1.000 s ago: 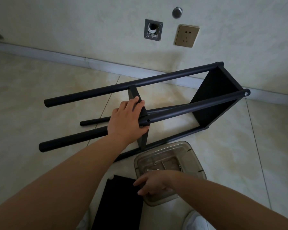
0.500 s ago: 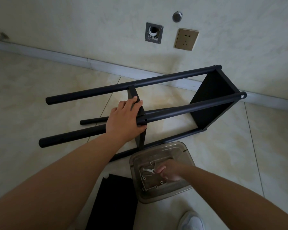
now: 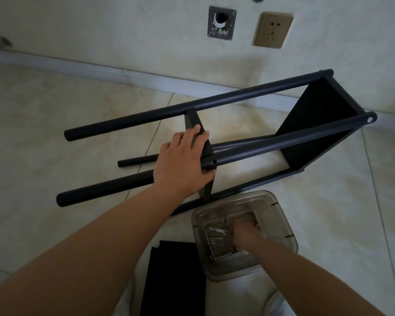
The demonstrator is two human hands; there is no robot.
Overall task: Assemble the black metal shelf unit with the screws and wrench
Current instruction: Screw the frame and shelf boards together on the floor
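The black shelf unit (image 3: 283, 142) lies on its side on the tiled floor, its round poles running left to right and one panel fixed at the right end. My left hand (image 3: 183, 163) grips the near upper pole and the middle shelf panel (image 3: 195, 123) where they meet. A bare screw hole shows in the pole just right of my fingers. My right hand (image 3: 243, 234) reaches down into the clear plastic container (image 3: 281, 217), which holds loose screws (image 3: 212, 241) and a small silver wrench (image 3: 218, 231). The fingers are blurred, so their grasp is unclear.
A loose black shelf panel (image 3: 176, 277) lies flat on the floor near my knees, left of the container. The wall with its white baseboard (image 3: 123, 73) runs behind the shelf, with a socket (image 3: 273, 29) and a metal wall plate (image 3: 221, 22).
My right hand has moved from the container's near rim down into it among the screws. My left hand keeps its hold on the pole and panel. The view has tilted downward.
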